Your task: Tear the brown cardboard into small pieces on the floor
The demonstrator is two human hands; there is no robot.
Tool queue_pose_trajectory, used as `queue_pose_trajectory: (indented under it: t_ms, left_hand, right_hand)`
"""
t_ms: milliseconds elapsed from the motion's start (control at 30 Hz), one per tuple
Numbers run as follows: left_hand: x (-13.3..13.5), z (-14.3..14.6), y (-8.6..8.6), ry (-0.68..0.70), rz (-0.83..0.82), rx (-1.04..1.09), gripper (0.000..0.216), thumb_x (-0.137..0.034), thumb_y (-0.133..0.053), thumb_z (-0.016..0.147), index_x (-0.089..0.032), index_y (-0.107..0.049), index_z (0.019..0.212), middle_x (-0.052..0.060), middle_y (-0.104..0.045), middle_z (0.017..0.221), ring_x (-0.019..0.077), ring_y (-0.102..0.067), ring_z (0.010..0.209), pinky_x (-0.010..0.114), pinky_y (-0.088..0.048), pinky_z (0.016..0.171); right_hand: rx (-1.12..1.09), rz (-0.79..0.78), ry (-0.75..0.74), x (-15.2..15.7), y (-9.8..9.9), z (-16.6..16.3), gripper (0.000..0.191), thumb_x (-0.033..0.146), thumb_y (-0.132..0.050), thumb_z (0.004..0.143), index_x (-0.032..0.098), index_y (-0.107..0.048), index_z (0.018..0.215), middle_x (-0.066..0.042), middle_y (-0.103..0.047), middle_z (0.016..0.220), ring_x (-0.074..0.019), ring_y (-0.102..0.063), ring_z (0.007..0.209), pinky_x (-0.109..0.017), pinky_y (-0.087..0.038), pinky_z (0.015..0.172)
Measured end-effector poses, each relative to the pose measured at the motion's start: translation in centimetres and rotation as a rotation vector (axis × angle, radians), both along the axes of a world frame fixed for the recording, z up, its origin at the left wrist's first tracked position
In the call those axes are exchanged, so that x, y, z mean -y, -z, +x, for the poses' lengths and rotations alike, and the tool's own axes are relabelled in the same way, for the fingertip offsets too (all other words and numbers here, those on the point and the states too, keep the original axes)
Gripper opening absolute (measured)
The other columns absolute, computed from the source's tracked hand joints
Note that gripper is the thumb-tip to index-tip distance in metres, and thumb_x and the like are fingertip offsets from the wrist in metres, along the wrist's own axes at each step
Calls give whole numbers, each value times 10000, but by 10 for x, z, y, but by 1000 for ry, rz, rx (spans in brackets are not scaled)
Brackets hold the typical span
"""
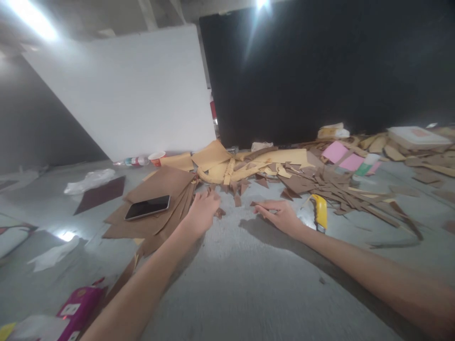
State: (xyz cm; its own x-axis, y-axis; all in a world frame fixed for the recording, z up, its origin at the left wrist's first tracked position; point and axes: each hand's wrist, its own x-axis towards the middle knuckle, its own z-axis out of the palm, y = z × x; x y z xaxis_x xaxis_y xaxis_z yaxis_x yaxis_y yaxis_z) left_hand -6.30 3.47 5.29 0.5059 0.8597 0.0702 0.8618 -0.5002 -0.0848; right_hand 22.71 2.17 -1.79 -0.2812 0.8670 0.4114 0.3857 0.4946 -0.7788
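Palm down at the edge of the brown sheets, my left hand (203,208) has its fingers slightly bent and apart, close to small brown scraps (220,214). Nothing shows in its grasp. Across a bare strip of tabletop, my right hand (279,215) is closed in a pinch. A small dark brown scrap (253,203) shows at its fingertips. Just right of that wrist lies a yellow-handled tool (321,212), its exact kind blurred. A phone (148,207) rests on the stacked brown sheets (159,182) left of my left hand.
Offcuts (320,184) are heaped behind and right of my hands, with tan sheets (213,156) at the back. Pink pieces (335,151) and a white box (418,137) lie right. A paper cup (156,157), plastic bag (90,181) and magenta object (80,310) are left.
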Motion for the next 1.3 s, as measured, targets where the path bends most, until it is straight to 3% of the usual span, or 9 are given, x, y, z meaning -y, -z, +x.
queue_pose_trajectory:
  t_ms: [100, 233, 400, 467, 567, 667, 833, 1067, 1300]
  left_hand:
    - [-9, 0, 8, 49, -10, -37, 191, -33, -568, 876, -179, -691, 886, 159, -676, 1096, 370, -586, 1160, 490, -423, 976]
    - [-9, 23, 20, 135, -18, 107, 108, -107, -559, 942, -179, -637, 926, 132, -669, 1084, 338, -596, 1126, 449, -450, 959]
    - [8, 62, 45, -111, -227, 543, 199, -293, -390, 1097, -193, -558, 1136, 84, -695, 973, 255, -674, 874, 346, -499, 774]
    - [14, 68, 56, -111, -230, 589, 163, -229, -410, 1082, -199, -556, 1146, 89, -707, 1050, 246, -689, 963, 335, -503, 833]
    - [16, 67, 65, 36, -229, 592, 177, -184, -434, 1066, -205, -567, 1182, 106, -697, 1180, 254, -676, 1110, 348, -506, 923]
    - [14, 62, 67, 79, -203, 644, 183, -267, -434, 1089, -206, -573, 1192, 95, -697, 1145, 253, -673, 1094, 369, -516, 944]
    - [10, 58, 66, 140, -160, 736, 348, -307, -265, 1140, -193, -580, 1237, 89, -675, 1136, 231, -647, 1098, 392, -506, 997]
    - [10, 60, 64, 188, -179, 737, 218, -330, -489, 1097, -200, -599, 1234, 83, -669, 1198, 238, -636, 1159, 377, -500, 1018]
    - [14, 59, 61, 152, -232, 778, 268, -319, -501, 1097, -272, -589, 1345, 50, -705, 1318, 222, -675, 1217, 344, -518, 1027]
  right_hand:
    - [-29, 46, 5, 2, -2, 1, 366, 474, -579, 1030, 234, -824, 903, -33, -768, 819, -206, -684, 736, -326, -542, 715]
    - [-47, 42, 29, 2, -3, 1, 333, 456, -586, 1026, 234, -834, 1007, -37, -753, 791, -218, -673, 737, -325, -528, 664]
    - [-23, 128, 106, -1, -3, 2, 314, 420, -597, 1021, 214, -760, 850, -52, -706, 780, -203, -597, 710, -329, -487, 686]
    - [-32, 160, 116, -3, -2, 2, 298, 391, -593, 1018, 209, -698, 807, -37, -652, 746, -187, -556, 692, -314, -460, 671]
    - [-35, 172, 85, -5, 0, 3, 255, 348, -564, 1018, 211, -631, 814, -20, -599, 759, -177, -540, 716, -295, -439, 675]
    - [-24, 129, 51, -6, 0, 4, 257, 335, -539, 1021, 215, -584, 799, -8, -581, 759, -173, -539, 728, -284, -426, 686]
    - [8, 76, -12, -5, -2, 3, 291, 338, -525, 1018, 214, -543, 756, 15, -543, 723, -158, -518, 695, -276, -397, 682]
    - [26, 50, -20, -8, 0, 2, 284, 334, -526, 1012, 211, -554, 757, 19, -534, 722, -153, -512, 690, -267, -387, 666]
    - [52, 79, -20, -8, 0, 1, 287, 323, -523, 1010, 215, -546, 745, 19, -515, 712, -151, -499, 678, -263, -379, 647]
